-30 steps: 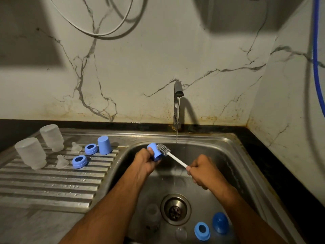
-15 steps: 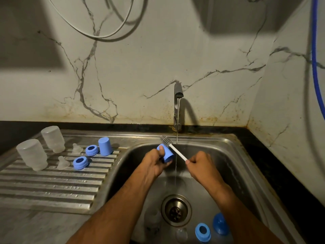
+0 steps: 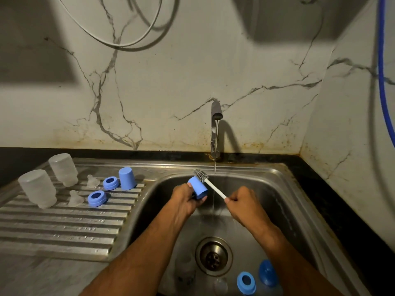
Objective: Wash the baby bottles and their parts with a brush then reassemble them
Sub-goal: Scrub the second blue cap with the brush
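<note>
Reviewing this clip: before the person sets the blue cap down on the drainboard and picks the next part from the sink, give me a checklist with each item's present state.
1. Left hand has a firm grip on the blue cap: ok.
2. Right hand holds the brush by its white handle: ok.
3. Water runs from the tap for rinsing: ok.
4. Cap inside fully scrubbed: cannot tell; the bristles are outside it, at its far side.
5. Free space on the drainboard near the washed blue cap: ok.
6. Parts still waiting in the sink, such as the blue ring: ok.
</note>
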The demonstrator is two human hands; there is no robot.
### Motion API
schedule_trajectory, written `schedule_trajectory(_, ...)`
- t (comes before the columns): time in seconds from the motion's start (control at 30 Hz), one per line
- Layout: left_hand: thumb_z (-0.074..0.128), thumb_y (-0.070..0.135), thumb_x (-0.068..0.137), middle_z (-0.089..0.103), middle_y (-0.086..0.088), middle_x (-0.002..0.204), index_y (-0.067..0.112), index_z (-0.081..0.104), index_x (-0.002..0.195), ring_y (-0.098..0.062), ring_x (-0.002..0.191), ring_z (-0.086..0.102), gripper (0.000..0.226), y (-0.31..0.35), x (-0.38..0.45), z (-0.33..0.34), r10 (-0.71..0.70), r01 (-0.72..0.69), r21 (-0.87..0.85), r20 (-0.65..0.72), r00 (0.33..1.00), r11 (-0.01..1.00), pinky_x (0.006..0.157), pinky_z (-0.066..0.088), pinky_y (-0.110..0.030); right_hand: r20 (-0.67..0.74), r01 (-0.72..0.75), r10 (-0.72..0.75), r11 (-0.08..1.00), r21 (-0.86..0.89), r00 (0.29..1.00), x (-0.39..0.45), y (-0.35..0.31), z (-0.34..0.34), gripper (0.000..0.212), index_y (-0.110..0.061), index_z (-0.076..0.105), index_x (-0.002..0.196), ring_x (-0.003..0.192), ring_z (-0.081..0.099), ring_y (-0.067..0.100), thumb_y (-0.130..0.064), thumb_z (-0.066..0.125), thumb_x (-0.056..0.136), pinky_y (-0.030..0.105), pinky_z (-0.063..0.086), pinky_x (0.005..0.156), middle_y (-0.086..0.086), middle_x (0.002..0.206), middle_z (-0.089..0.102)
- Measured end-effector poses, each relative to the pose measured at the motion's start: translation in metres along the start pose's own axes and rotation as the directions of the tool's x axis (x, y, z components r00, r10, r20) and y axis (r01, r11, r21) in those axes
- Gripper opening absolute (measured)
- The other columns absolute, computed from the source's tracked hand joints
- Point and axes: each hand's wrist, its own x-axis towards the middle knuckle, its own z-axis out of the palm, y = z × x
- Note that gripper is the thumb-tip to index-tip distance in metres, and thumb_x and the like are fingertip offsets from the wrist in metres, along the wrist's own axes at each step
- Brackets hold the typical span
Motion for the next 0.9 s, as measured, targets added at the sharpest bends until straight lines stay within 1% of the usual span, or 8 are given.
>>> schedule_trajectory(0.17,0.031,0.017,0.107,0.06,-0.02,0.098,0.0,0.049,0.135,-0.032,0.083,0.058,0.037,0.01,0.013,-0.014,-0.004,0.004,-0.059,0.005,1.0,0.998,0.088,0.046,-0.051,0.075,-0.043,0.038,0.997,0.067,0.997,-0.004,0.008,-0.002,0.016,-0.014,0.069,0.085,0.056,0.055,0.013,-0.026,0.065,0.094,0.027,0.043,0.051,0.004,0.07,0.063)
schedule_trajectory(0.3,0.053,0.04,0.099,0.063,-0.022,0.113,0.002,0.053,0.124,-0.035,0.097,0.064,0.046,0.004,0.008,-0.008,0.043,-0.038,-0.044,0.103,0.994,0.998,0.095,0.05,-0.056,0.043,-0.036,0.033,0.998,0.06,0.999,-0.005,0.007,-0.005,0.018,-0.013,0.07,0.082,0.055,0.054,0.013,-0.025,0.065,0.094,0.025,0.042,0.051,0.003,0.067,0.061)
schedule_trajectory(0.43,0.064,0.022,0.095,0.064,-0.018,0.109,0.001,0.058,0.12,-0.03,0.09,0.062,0.034,-0.002,-0.001,-0.003,0.033,-0.037,0.034,0.099,0.995,0.999,0.09,0.053,-0.049,-0.006,-0.002,0.003,1.0,0.014,1.0,-0.004,0.001,-0.002,0.019,-0.014,0.07,0.084,0.07,0.065,0.017,-0.028,0.064,0.095,0.032,0.056,0.065,0.003,0.074,0.065)
schedule_trajectory(0.5,0.062,0.011,0.095,0.06,-0.02,0.118,0.0,0.057,0.123,-0.03,0.093,0.06,0.031,0.0,-0.002,-0.005,0.02,-0.022,0.024,0.083,0.996,0.999,0.085,0.053,-0.046,-0.008,0.002,-0.002,1.0,0.009,1.0,-0.004,0.0,-0.001,0.019,-0.015,0.07,0.085,0.072,0.066,0.017,-0.03,0.065,0.094,0.036,0.059,0.069,0.003,0.076,0.066)
schedule_trajectory(0.63,0.059,0.006,0.094,0.055,-0.023,0.129,0.001,0.055,0.124,-0.038,0.121,0.055,0.031,0.014,0.0,-0.017,0.002,0.0,-0.056,0.04,0.999,0.998,0.096,0.048,-0.053,0.085,-0.023,0.019,0.999,0.046,0.996,-0.007,0.004,-0.003,0.017,-0.013,0.069,0.085,0.054,0.056,0.011,-0.026,0.064,0.096,0.024,0.044,0.049,0.002,0.067,0.063)
schedule_trajectory(0.73,0.058,0.007,0.095,0.058,-0.023,0.119,0.002,0.054,0.123,-0.038,0.111,0.06,0.028,0.02,0.002,-0.02,0.011,-0.01,-0.074,0.004,1.0,0.997,0.084,0.051,-0.051,0.097,-0.023,0.022,1.0,0.006,0.995,-0.008,0.009,-0.002,0.015,-0.016,0.068,0.086,0.057,0.057,0.012,-0.028,0.066,0.094,0.026,0.046,0.052,0.003,0.069,0.064)
schedule_trajectory(0.83,0.054,0.012,0.096,0.061,-0.017,0.098,0.004,0.055,0.114,-0.031,0.087,0.058,0.02,0.011,-0.004,-0.013,-0.047,0.047,0.02,-0.021,0.999,0.999,0.078,0.048,-0.046,0.058,0.005,-0.004,1.0,-0.008,0.998,-0.005,0.006,-0.001,0.018,-0.015,0.069,0.084,0.062,0.061,0.014,-0.029,0.065,0.095,0.028,0.05,0.056,0.003,0.071,0.065)
schedule_trajectory(0.9,0.049,0.011,0.096,0.061,-0.016,0.093,0.004,0.055,0.111,-0.03,0.083,0.057,0.018,0.004,-0.009,-0.004,-0.061,0.061,0.071,-0.007,0.998,0.996,0.073,0.045,-0.043,0.023,0.03,-0.031,0.999,0.014,0.999,-0.002,0.002,-0.001,0.021,-0.012,0.071,0.081,0.062,0.062,0.015,-0.027,0.064,0.095,0.029,0.052,0.059,0.003,0.069,0.065)
